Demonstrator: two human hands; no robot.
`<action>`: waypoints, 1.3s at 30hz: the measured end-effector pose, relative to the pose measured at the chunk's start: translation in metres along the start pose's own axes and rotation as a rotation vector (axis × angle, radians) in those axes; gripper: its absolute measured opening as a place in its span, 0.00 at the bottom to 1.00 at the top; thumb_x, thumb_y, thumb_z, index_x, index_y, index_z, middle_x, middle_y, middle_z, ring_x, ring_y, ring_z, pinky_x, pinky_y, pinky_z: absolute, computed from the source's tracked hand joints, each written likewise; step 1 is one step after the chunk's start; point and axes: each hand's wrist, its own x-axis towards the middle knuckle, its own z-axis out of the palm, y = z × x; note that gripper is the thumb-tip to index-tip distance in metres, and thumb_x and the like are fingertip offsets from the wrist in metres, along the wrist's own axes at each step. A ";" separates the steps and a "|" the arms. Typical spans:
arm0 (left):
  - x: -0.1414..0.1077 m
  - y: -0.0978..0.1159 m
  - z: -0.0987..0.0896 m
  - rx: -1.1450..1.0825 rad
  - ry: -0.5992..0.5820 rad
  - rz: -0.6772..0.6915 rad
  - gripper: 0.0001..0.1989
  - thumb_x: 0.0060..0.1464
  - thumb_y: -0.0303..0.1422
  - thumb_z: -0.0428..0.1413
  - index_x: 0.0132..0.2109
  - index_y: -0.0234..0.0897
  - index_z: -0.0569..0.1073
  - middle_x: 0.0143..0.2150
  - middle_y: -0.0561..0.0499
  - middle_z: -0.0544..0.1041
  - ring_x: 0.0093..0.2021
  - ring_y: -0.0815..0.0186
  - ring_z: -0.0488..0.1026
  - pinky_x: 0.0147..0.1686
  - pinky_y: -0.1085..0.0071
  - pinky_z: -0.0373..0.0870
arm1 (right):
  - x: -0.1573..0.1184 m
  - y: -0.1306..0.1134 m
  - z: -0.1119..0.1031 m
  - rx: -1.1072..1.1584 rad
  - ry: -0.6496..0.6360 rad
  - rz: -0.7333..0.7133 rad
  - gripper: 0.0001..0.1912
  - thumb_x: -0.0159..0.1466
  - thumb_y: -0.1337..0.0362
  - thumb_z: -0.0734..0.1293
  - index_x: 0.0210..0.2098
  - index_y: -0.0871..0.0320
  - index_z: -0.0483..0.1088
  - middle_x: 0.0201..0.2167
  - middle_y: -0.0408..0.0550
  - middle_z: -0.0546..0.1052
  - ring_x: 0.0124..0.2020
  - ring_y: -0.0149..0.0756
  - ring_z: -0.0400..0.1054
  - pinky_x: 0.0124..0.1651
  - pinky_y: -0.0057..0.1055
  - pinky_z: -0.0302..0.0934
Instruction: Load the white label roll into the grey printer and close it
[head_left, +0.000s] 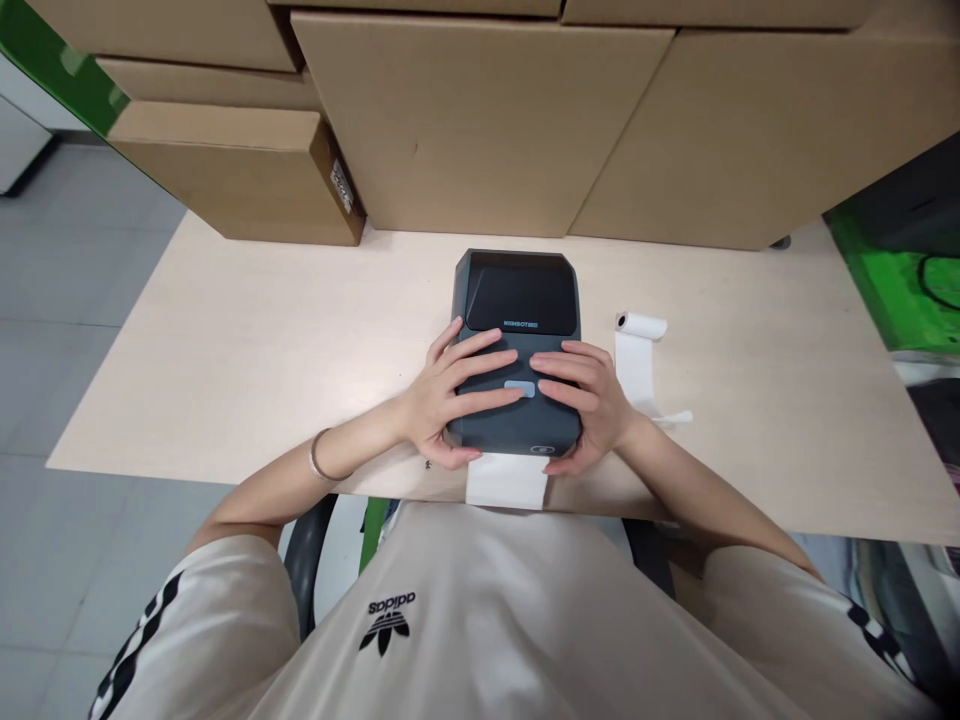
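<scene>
A dark grey label printer (491, 432) with a glossy black window and a light-blue button (519, 388) stands near the table's front edge. Across the left of its lid lies my left hand (450, 395), fingers spread, one fingertip at the button. Its thumb is by the printer's front edge. My right hand (592, 405) rests open over the right side, fingers stretched out on the lid and thumb near the front corner. White label paper (506, 482) comes out from the printer's front, towards me. The undersides of both palms are hidden.
On the right of the printer lies a small white paper roll (642, 325), partly unwound, with a loose strip (675, 417) by its end. Large cardboard boxes (480, 130) line the table's back, with a smaller box (225, 180) at left. The pale wooden table (247, 350) is lit brightly.
</scene>
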 end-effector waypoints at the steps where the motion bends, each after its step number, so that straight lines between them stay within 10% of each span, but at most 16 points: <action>1: -0.002 -0.003 0.000 -0.008 0.000 0.030 0.40 0.62 0.66 0.51 0.74 0.55 0.71 0.74 0.45 0.76 0.77 0.41 0.70 0.81 0.32 0.52 | -0.001 0.003 -0.002 -0.017 -0.009 -0.042 0.48 0.62 0.26 0.68 0.73 0.42 0.64 0.63 0.51 0.79 0.58 0.52 0.80 0.60 0.56 0.74; 22: -0.023 -0.029 0.010 0.010 -0.029 0.050 0.50 0.61 0.75 0.42 0.82 0.62 0.48 0.83 0.44 0.63 0.81 0.38 0.65 0.77 0.29 0.60 | -0.001 0.004 -0.015 -0.119 -0.057 -0.144 0.44 0.64 0.33 0.73 0.71 0.50 0.70 0.63 0.57 0.80 0.62 0.55 0.81 0.58 0.53 0.82; 30: -0.016 -0.040 0.015 -0.138 0.295 -0.400 0.52 0.62 0.76 0.28 0.84 0.62 0.32 0.89 0.51 0.45 0.87 0.40 0.48 0.83 0.38 0.54 | -0.001 0.003 -0.017 -0.187 0.011 -0.195 0.43 0.66 0.33 0.73 0.69 0.54 0.70 0.62 0.59 0.80 0.59 0.53 0.82 0.56 0.52 0.85; 39: -0.016 -0.027 0.042 -0.802 0.479 -0.798 0.41 0.72 0.65 0.43 0.83 0.57 0.52 0.87 0.56 0.53 0.88 0.52 0.44 0.87 0.50 0.44 | 0.001 -0.004 -0.027 -0.311 -0.007 -0.167 0.36 0.70 0.33 0.68 0.65 0.50 0.70 0.56 0.52 0.81 0.55 0.48 0.85 0.56 0.51 0.85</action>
